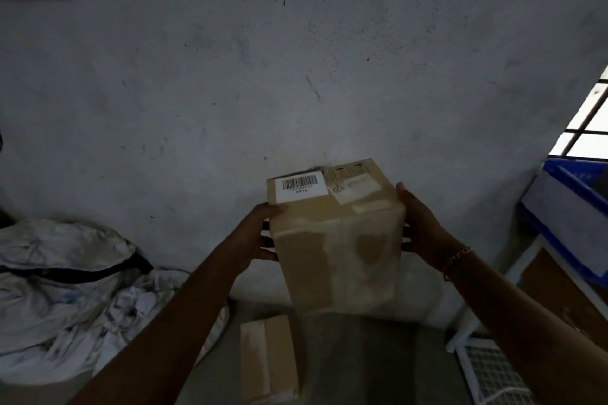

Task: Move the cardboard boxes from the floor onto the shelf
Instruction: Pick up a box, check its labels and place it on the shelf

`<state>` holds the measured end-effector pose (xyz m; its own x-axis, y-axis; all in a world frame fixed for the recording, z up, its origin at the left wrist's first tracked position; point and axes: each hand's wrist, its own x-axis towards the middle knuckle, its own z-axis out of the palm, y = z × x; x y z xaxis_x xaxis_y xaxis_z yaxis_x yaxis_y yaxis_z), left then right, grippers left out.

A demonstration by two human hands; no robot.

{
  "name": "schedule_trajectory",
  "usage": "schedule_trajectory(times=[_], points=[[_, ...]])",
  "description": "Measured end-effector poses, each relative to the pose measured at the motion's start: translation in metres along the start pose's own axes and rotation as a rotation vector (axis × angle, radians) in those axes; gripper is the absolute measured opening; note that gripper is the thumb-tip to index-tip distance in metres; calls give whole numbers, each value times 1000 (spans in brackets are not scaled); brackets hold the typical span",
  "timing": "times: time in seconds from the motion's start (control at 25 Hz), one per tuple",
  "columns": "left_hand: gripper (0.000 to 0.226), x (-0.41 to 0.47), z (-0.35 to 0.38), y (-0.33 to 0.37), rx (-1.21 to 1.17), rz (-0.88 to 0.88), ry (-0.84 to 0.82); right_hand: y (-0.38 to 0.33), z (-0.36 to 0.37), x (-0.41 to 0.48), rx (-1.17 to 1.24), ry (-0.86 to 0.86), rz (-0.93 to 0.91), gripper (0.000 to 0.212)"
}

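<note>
Left hand [260, 233] and right hand [419, 227] clamp opposite sides of taped box [335, 240], held mid-air; second box [268, 358] on floor [378, 365] below.

The held box [335, 240] sits between the left hand [255, 237] and the right hand [422, 227]. Below the grip lies a floor box [268, 358]. Left of the grip are sacks [65, 276]. To its right, a crate [559, 217] sits on the shelf [521, 268].

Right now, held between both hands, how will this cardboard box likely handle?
Probably stiff: the cardboard box shows square edges under the left hand and right hand. Likely fairly light, as it is held by its sides alone. Its glossy taped faces may be somewhat slippery.
</note>
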<state>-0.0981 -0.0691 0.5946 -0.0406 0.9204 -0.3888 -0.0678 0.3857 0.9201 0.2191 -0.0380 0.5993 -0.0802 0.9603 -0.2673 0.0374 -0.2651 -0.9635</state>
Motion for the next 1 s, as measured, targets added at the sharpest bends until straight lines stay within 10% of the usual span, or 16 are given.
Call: schedule_trajectory(times=[0.24,0.56,0.68,0.76,0.88,1.0], points=[[99,5,30,-5,169,239,224,-9,24,5,-188,-35,-113,56],[84,-7,41,-11,413,499,375,3,29,2,-69,46,-227,48],[84,-14,33,5,100,411,300,3,26,-5,39,36,-237,25],[77,-20,22,29,-248,151,252,2,21,-5,125,45,-165,54],[47,-13,7,32,-181,75,179,-3,9,0,139,52,-114,56],[69,-7,2,18,-128,163,-33,-11,0,6,120,-62,-101,42]])
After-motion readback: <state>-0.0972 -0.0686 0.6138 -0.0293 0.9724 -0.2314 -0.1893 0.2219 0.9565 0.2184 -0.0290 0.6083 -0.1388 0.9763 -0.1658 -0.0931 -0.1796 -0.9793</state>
